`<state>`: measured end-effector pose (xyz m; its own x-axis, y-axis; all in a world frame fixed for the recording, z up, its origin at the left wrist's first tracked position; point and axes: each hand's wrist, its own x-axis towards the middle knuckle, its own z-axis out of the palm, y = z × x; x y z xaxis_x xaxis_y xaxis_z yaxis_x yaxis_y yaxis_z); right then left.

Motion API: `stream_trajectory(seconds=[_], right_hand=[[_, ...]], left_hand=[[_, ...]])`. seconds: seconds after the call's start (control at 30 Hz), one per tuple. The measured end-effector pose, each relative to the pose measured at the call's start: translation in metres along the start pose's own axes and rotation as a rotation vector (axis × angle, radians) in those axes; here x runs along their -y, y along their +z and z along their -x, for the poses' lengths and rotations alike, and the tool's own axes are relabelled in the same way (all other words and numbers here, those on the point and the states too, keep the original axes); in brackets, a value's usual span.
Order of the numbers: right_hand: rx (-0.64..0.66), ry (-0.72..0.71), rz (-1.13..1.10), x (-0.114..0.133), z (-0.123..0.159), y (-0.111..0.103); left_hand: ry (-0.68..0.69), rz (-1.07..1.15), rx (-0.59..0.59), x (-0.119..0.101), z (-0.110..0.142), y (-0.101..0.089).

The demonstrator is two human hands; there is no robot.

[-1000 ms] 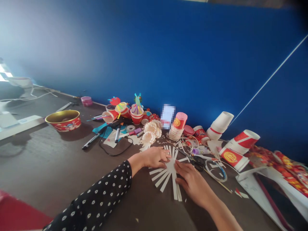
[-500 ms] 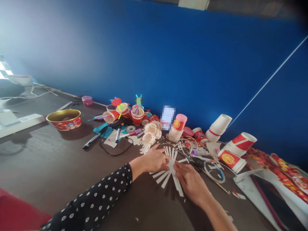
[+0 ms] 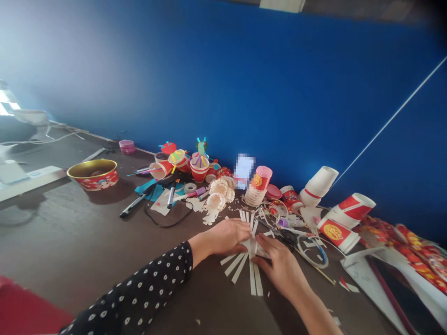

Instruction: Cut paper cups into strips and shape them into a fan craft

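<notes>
A white paper cup cut into radiating strips (image 3: 252,272) lies spread on the dark table, like a flower. My left hand (image 3: 226,236) rests over its left side, fingers stretched toward the centre. On the right side, my right hand (image 3: 279,263) lies with fingers extended and fingertips by the cup's middle. Both palms face down, and part of the strips is hidden beneath them. Black scissors (image 3: 288,236) lie just beyond my right hand. White scalloped paper pieces (image 3: 215,201) sit past my left hand.
Paper cups (image 3: 337,232) lie at right near a phone (image 3: 401,284). A stacked cup tower (image 3: 258,186) stands by the blue wall. Markers (image 3: 171,195), a black cord (image 3: 167,225) and a red-gold bowl (image 3: 94,176) are at left. Paper scraps (image 3: 349,284) litter the right.
The strip-cut cup has turned slightly, and its front strips now point more toward me. My left hand's fingers have flattened lower; my right hand's thumb has spread away from its fingers.
</notes>
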<state>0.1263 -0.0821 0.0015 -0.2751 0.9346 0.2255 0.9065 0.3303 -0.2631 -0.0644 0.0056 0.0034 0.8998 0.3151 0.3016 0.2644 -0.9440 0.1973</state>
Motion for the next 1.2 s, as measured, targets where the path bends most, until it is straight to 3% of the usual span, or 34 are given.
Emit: stream_trajectory(seconds=[0.2, 0.57, 0.8, 0.97, 1.2], right_hand=[[0.147, -0.085, -0.034, 0.006, 0.006, -0.017], [0.315, -0.117, 0.077, 0.013, 0.011, -0.024], [0.326, -0.051, 0.134, 0.026, 0.013, -0.026], [0.317, -0.017, 0.066, 0.023, 0.014, -0.025], [0.147, 0.015, -0.097, 0.004, 0.007, -0.016]], left_hand=[[0.031, 0.062, 0.138, -0.009, 0.0, -0.004], [0.036, 0.106, 0.284, -0.005, 0.003, -0.005], [-0.085, 0.117, 0.315, -0.017, 0.002, -0.007], [-0.069, 0.136, 0.333, -0.017, 0.004, -0.011], [-0.015, 0.144, 0.295, -0.009, 0.005, -0.011]])
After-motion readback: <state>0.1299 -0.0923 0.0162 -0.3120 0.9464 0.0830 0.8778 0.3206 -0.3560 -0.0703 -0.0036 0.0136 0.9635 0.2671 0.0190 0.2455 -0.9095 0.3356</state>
